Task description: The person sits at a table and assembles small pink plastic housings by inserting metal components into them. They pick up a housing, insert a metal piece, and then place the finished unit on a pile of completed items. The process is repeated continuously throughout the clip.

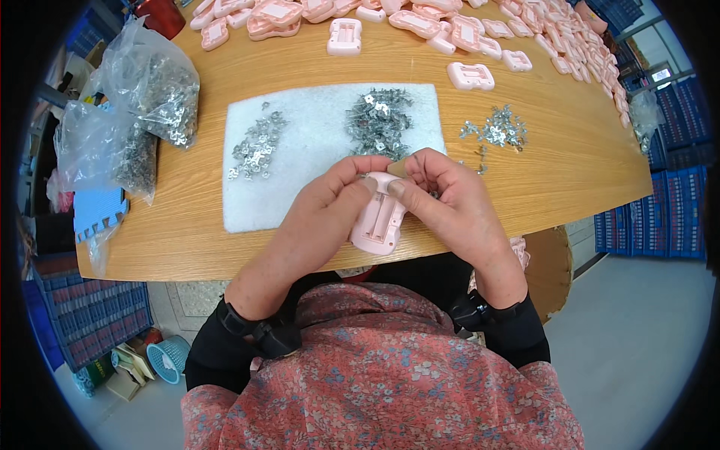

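Between my hands is a pink plastic casing (377, 223) with a battery compartment facing up, held over the white foam mat's near edge. My left hand (319, 208) grips its upper left side, the thumb on its top end. My right hand (450, 202) pinches at the upper right, thumb pressed on the casing; some small metal pieces seem to be in its curled fingers, too hidden to make out fully. Just beyond lies a heap of small metal contact plates (379, 124) on the white mat (311, 112). A looser group of metal plates (257, 146) lies on the mat's left.
Another scatter of metal pieces (499, 129) sits on the wooden table (570, 176) right of the mat. Many pink casings (420, 24) cover the far side. Clear bags of metal parts (161, 90) stand at left, near a blue foam piece (97, 214). Blue crates (649, 214) stand right.
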The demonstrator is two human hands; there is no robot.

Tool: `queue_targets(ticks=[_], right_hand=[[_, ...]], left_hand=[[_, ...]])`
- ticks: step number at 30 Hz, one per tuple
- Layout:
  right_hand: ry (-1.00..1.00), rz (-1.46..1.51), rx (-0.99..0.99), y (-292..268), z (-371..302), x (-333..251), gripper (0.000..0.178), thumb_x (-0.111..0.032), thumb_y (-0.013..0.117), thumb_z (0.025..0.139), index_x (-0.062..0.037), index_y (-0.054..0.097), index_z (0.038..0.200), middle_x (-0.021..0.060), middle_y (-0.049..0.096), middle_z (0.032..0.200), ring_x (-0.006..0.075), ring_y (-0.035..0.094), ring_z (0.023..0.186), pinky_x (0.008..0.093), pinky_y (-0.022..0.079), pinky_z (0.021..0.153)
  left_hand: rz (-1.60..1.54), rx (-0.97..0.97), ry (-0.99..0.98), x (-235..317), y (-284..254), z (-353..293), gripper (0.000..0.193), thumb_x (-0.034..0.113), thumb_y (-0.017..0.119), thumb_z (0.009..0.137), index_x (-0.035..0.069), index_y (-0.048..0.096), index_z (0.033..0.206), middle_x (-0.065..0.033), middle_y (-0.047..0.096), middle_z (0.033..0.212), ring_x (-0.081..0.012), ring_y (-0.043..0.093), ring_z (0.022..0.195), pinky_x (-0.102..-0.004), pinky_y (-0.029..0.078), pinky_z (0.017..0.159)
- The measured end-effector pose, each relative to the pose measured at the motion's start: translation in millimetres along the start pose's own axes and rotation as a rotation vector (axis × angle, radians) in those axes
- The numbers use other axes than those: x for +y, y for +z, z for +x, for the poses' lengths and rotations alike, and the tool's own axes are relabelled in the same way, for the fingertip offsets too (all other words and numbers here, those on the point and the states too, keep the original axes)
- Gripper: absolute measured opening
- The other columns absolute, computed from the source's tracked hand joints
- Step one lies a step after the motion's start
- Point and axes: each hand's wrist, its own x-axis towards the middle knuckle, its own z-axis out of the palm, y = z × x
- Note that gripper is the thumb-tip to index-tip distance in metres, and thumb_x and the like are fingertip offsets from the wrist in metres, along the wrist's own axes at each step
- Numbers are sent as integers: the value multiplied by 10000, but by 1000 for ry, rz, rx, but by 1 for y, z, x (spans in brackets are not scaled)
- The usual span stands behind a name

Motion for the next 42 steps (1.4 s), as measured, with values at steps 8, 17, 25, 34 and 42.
queue_targets(ticks=[8,17,25,34,42], right_hand=[[8,201,-25,-5,-1,10,182,-136,667,938,5,602,1032,-31,592,818,22,516,731,204,442,646],[-44,310,141,-1,-11,9,166,-49,586,976,16,608,1128,-33,553,825,9,475,728,181,421,656],[-315,181,181,20,-9,20,187,3,597,928,19,638,1110,41,579,826,79,552,730,232,458,649],[-524,-96,129,20,-14,18,240,8,620,873,-11,657,1110,103,598,847,237,621,718,330,508,645],[-578,-208,187,13,-22,8,410,-118,758,794,16,611,1153,118,619,875,262,648,759,344,531,661]], left_hand=[[448,-113,85,22,1,-3,447,28,461,974,6,443,1420,-74,626,1173,-100,607,1026,-254,500,892],[-261,12,-49,19,7,0,353,223,475,1040,48,504,1345,-71,584,839,-165,545,625,-306,476,578],[-475,-41,-92,22,9,-2,415,346,437,1041,86,476,1363,-51,510,776,-168,490,538,-325,439,516],[-516,-97,-114,18,10,-4,400,320,441,1059,66,461,1367,-47,542,775,-167,531,606,-304,460,578],[44,134,79,21,26,-3,354,209,337,1067,80,421,1386,-80,601,933,-146,586,750,-281,492,685]])
